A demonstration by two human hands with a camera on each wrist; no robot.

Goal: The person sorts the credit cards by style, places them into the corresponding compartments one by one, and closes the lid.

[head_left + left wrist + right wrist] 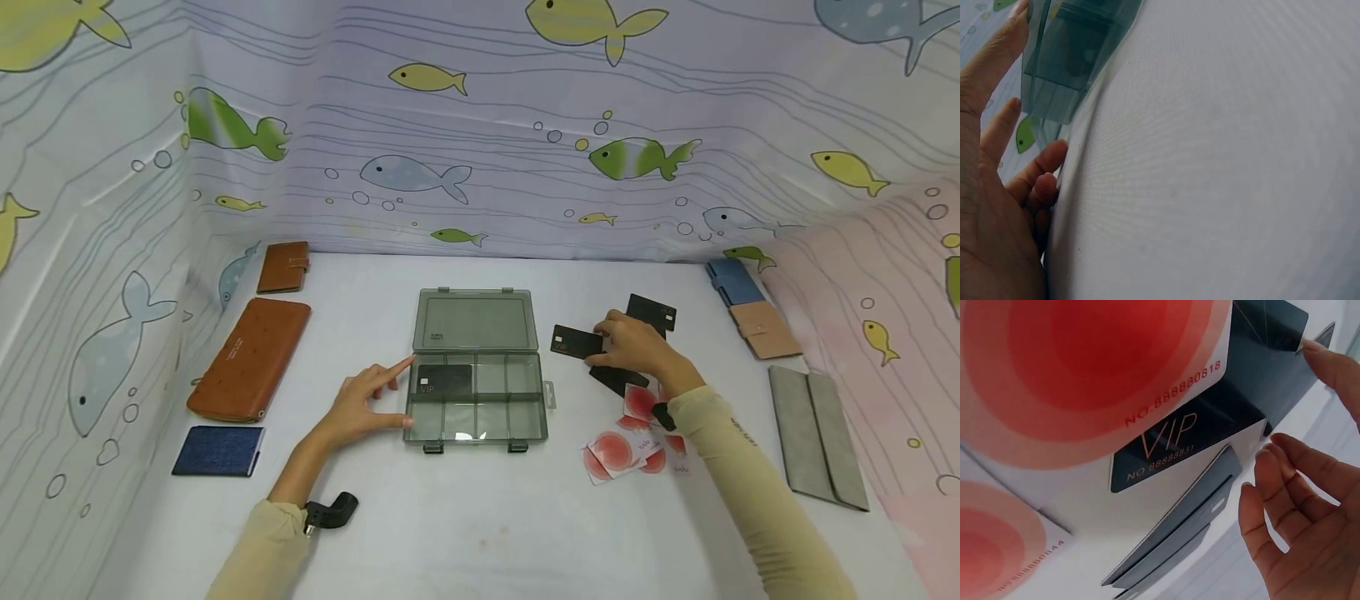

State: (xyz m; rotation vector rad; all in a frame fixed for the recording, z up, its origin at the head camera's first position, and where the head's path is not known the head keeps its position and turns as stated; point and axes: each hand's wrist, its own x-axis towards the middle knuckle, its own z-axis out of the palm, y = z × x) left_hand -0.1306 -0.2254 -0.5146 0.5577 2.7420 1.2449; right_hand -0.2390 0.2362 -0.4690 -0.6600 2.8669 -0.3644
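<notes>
A grey-green clear plastic compartment box [476, 437] lies with its lid [476, 323] folded back. A black VIP card [450, 379] lies in its upper left compartments. My left hand [358, 404] rests at the box's left side, index finger and thumb spread and touching its edge; the left wrist view shows the box wall [1054, 94] by the fingers. My right hand [633, 343] reaches over loose black cards [576, 342]. In the right wrist view its thumb [1329, 365] touches a black card's corner [1282, 328], and the other fingers are bent, apart from the thumb.
White cards with red circles [611, 452] lie under and beside the right wrist. At the left are a brown card holder [282, 268], a brown wallet [251, 358] and a navy booklet [217, 451]. At the right are a blue-and-tan wallet [765, 327] and a grey folder [817, 437].
</notes>
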